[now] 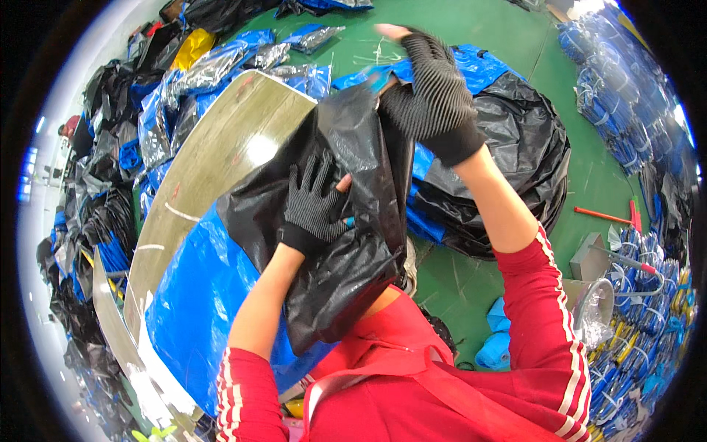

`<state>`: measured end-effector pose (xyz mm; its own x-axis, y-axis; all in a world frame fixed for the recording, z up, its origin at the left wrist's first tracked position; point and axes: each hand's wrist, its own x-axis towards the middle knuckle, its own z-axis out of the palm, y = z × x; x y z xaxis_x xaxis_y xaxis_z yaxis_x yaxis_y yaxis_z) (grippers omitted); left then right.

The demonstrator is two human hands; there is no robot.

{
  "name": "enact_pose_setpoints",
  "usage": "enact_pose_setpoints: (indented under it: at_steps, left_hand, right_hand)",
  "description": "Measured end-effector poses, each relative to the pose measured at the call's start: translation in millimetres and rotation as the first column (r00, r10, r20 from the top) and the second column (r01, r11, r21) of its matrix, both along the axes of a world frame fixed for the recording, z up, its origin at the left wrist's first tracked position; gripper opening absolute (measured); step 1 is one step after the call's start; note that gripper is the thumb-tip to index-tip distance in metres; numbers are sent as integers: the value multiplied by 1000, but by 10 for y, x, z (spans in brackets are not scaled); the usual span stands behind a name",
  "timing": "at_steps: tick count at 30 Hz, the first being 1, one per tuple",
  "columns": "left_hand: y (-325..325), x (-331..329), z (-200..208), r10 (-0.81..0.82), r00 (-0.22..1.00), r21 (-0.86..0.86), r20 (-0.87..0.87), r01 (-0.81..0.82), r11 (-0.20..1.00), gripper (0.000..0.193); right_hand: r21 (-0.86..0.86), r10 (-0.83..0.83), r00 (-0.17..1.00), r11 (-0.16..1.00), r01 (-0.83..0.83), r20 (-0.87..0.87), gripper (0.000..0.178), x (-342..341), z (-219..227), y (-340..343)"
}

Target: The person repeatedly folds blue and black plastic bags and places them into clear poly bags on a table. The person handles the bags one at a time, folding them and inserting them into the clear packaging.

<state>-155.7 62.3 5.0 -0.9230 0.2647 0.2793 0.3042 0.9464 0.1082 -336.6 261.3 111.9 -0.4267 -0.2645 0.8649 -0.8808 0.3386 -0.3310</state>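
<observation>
A large black plastic bag (353, 243) hangs in front of my chest, over the near end of a worktable (221, 147). My right hand (427, 96), in a dark ribbed fingerless glove, is raised and grips the bag's top edge. My left hand (315, 202), in a black knit glove, lies flat with spread fingers against the bag's side, pressing it. A blue plastic sheet (195, 295) lies on the table under the bag. Both sleeves are red with white stripes.
Heaps of black and blue bagged goods (118, 169) crowd the left side. A big black bag with blue sheeting (508, 162) lies on the green floor at right. Bundles of blue items (633, 309), a red-handled tool (604, 215) and blue spools (495, 346) sit at right.
</observation>
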Motion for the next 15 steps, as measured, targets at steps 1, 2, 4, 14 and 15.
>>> enact_pose_setpoints:
  at_steps: [1,2,4,14,15]
  left_hand:
    - [-2,-5,-4,7,1000,-4,5,-7,1000,80]
    - [-4,10,-5,-1,998,32,60,-1,999,78]
    - [-31,18,-18,5,1000,-10,-21,-5,1000,77]
    - [21,29,154,44,998,-51,53,-41,998,72]
    - [2,66,270,18,993,6,113,-19,1000,71]
  right_hand:
    - [287,97,988,956,-59,-122,35,113,-68,-74]
    - [547,209,938,837,-25,-278,37,195,-67,-118]
    - [781,270,950,556,-286,156,35,256,-136,-150]
    - [569,578,814,687,-452,-50,45,1205,-783,474]
    - [472,485,855,719,-510,185,40,1308,-836,543]
